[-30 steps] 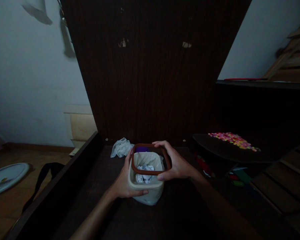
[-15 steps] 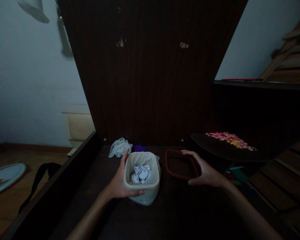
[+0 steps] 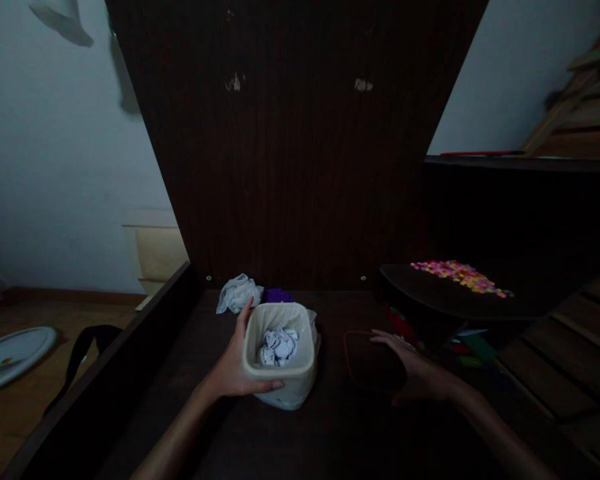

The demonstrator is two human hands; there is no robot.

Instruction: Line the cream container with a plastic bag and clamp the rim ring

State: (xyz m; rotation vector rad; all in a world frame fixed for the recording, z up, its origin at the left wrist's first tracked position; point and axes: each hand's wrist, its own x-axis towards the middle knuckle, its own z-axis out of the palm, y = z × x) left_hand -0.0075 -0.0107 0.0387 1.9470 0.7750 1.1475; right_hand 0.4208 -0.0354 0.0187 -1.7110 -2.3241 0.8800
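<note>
My left hand [image 3: 233, 370] is wrapped round the left and near side of a small cream bin [image 3: 279, 363] lined with a pale bag, which stands on the dark wooden surface [image 3: 330, 427]. Crumpled white paper [image 3: 279, 347] lies inside the bin. A brown-red square rim ring [image 3: 367, 360] lies flat on the surface to the right of the bin. My right hand [image 3: 416, 373] rests on the ring's right side, fingers fairly flat along it.
A crumpled white cloth [image 3: 237, 293] and a purple item [image 3: 279, 295] lie behind the bin. A dark tall panel [image 3: 300, 147] rises at the back. To the right, a dark tray [image 3: 440, 297] carries several coloured bits [image 3: 460, 275]. A white round lid [image 3: 10, 353] lies on the floor at left.
My right hand lifted the brown-red ring off the bin's top, carried it right and lowered it flat onto the surface. The left hand kept hold of the bin.
</note>
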